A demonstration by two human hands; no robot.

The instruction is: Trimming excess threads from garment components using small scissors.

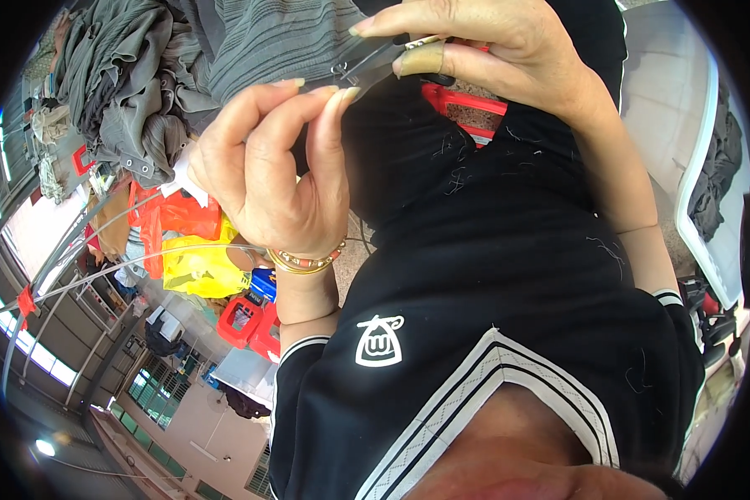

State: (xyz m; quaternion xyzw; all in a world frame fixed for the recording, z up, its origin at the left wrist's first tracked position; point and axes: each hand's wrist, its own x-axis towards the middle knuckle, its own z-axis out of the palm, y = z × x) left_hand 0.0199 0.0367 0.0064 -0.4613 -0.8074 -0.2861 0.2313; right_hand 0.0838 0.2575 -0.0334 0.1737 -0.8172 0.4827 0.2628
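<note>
A thin dark grey strip (373, 63) stretches between my two hands, with small shiny metal pieces like hooks (342, 71) on it. My left hand (271, 162), with bracelets (308, 260) at the wrist, pinches its near left end between thumb and fingertips. From the upper right, my right hand (496, 54) grips the other end between thumb and fingers. A tan wrap (421, 60) covers the right thumb's tip. Some small light and dark detail beside that thumb is too small to name. Grey ribbed cloth (275, 50) lies just beyond my hands.
Crumpled grey garments (121, 83) heap at the far left. Red bags (179, 218), a yellow bag (200, 268) and a red basket (240, 321) sit left of me. A pale plastic bin (693, 187) with dark cloth stands at my right. Thin bent rods (92, 279) cross the left side.
</note>
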